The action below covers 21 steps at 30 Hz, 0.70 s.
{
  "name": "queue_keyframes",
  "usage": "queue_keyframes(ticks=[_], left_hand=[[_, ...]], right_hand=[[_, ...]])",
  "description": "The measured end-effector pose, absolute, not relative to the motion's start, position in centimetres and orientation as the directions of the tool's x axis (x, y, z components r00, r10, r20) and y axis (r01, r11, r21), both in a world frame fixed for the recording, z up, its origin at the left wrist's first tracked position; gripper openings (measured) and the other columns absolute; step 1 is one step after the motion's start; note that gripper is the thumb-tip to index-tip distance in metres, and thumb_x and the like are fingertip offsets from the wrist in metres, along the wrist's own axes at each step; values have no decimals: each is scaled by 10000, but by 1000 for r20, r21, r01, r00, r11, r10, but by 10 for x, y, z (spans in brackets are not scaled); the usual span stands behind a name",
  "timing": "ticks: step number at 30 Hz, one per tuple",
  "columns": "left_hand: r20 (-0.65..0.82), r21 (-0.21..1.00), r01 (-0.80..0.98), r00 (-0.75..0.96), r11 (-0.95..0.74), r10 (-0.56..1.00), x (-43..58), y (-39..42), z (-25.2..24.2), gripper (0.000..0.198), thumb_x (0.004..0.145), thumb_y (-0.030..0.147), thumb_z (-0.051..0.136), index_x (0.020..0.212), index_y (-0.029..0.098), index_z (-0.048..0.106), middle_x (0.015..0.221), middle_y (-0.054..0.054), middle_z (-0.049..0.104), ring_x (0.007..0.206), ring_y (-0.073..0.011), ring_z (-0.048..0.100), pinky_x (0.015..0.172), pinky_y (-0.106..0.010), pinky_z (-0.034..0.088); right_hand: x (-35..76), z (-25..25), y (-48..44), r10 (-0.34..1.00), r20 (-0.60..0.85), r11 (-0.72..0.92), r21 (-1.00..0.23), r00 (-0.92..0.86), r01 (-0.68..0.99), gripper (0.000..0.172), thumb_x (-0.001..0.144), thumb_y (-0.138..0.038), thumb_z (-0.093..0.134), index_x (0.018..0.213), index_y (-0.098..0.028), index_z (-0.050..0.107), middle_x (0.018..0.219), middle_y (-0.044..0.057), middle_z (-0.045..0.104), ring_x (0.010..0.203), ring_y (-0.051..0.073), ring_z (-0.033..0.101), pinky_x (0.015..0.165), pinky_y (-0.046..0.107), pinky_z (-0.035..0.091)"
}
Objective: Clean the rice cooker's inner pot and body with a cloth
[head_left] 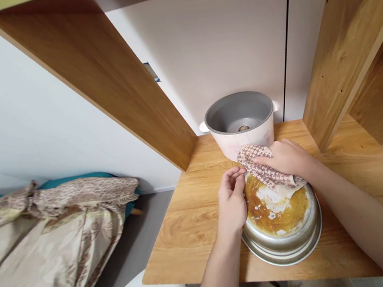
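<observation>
Closely set hands at the far edge of an upturned metal inner pot [281,211]

The right hand [286,159] is closed on a houndstooth cloth [252,160], thumb over the fabric. The left hand [232,190] curls at the pot's far-left edge, fingertips just beside the cloth's left end; whether they grip anything, I cannot tell.

The pot lies bottom-up on the wooden desktop [177,230], mostly on the wearer's side of both hands, between the forearms. Round, it has no long axis; the cloth's runs slantwise, far left to near right, across the base's far side, with the right hand directly on it. A yellow-brown stain [298,211] spreads nearer the wearer than the cloth.

Beyond stands a white rice-cooker body [227,144], open-topped, between wooden uprights [99,80]. Well to the left lies a patterned cover [64,240].
</observation>
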<state>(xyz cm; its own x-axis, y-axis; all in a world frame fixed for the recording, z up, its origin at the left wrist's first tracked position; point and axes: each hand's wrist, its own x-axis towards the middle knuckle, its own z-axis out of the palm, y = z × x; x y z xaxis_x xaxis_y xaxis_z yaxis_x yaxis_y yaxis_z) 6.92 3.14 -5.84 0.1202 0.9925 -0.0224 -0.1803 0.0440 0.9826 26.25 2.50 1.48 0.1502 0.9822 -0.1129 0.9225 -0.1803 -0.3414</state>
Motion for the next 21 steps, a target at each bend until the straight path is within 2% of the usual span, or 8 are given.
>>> queue_keyframes(ticks=[3,9,17,19,21], left_hand=[[-17,982,-183,118,39,993,69,31,-59,393,739,445,820,1004,208,652,1071,-61,719,1067,-205,647,1024,-346,460],[-21,982,-185,130,45,991,69,31,-59,384,750,441,814,1010,208,655,1082,-64,722,1073,-199,648,1022,-337,463],[-6,984,-177,130,29,992,69,32,-59,363,766,429,804,1010,207,653,1096,-73,727,1077,-205,655,1019,-342,472],[-3,984,-174,125,25,992,69,32,-60,363,764,431,804,1008,206,654,1092,-74,727,1072,-207,656,1018,-346,472],[-4,984,-176,118,25,993,69,32,-60,368,758,429,807,1009,206,657,1085,-73,727,1063,-206,657,1014,-347,474]], right_hand=[[261,15,24,986,-99,-162,-323,137,932,727,934,-758,475,1045,-119,803,1033,224,778,1031,331,717,807,350,484],[266,11,25,981,-190,-123,-403,48,907,749,964,-763,408,1016,-127,801,1051,220,778,1014,304,722,800,326,481],[259,17,22,989,-93,-136,-247,116,959,792,977,-763,372,1091,-109,804,1072,248,765,1060,358,709,863,383,487],[260,15,22,989,-96,-133,-268,111,954,778,979,-755,382,1066,-108,806,1055,244,769,1047,349,714,845,371,489],[264,14,23,988,-131,-119,-341,78,933,750,977,-746,402,1039,-117,806,1044,226,777,1035,325,718,825,344,490]])
